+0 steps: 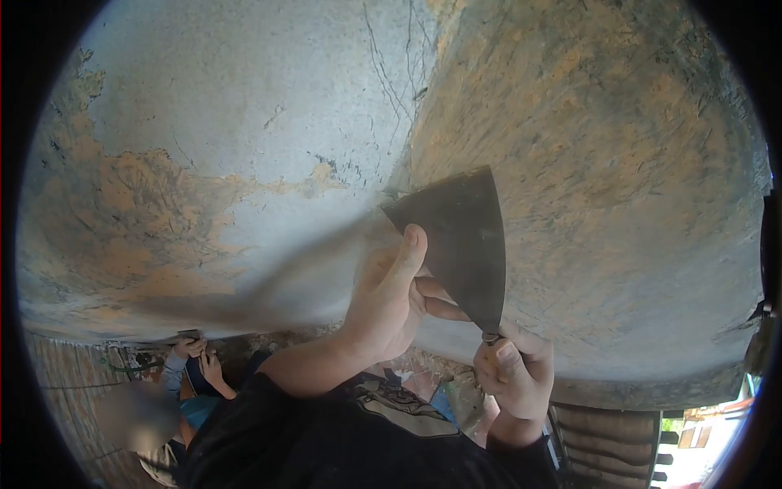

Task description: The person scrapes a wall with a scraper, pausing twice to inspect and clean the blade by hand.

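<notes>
A wide, dark metal scraper [464,236] stands in front of the wall, its broad edge up near the corner line between the pale and the brownish surface. My right hand [517,371] is closed round its handle below the blade. With the thumb on the blade's left side and the fingers behind it, my left hand [395,306] holds the blade. The wall [261,90] has cracks and patches of peeled paint on the left. Its brownish part [611,163] looks scraped and rough.
At the lower left another person [147,416] is low down by the wall's foot, both hands near a small dark object [189,333]. Rubble and a blue item [442,405] lie below my hands. Brown slats [607,440] stand at the lower right.
</notes>
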A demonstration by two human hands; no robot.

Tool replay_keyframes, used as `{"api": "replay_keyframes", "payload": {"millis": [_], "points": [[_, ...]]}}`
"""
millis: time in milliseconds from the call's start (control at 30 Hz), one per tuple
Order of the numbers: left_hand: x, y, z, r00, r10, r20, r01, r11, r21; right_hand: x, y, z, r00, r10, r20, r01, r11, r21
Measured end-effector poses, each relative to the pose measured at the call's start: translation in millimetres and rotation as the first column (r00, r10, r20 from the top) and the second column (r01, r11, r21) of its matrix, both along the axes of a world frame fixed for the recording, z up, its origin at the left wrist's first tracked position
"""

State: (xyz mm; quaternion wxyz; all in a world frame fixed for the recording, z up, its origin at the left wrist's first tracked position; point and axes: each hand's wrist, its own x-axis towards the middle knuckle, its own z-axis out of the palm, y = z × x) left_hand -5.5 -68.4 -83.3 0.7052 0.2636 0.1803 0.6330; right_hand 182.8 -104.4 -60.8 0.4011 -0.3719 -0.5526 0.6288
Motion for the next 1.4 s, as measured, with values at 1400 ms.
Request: {"api": "replay_keyframes", "payload": {"millis": [1400], "points": [[15.7,5.1,28.6,0.989,-0.140,0.050,0.132,0.983,0.125,9.0,-8.4,67.2,0.982,-0.132,0.138,0.087,0.953,0.290]]}}
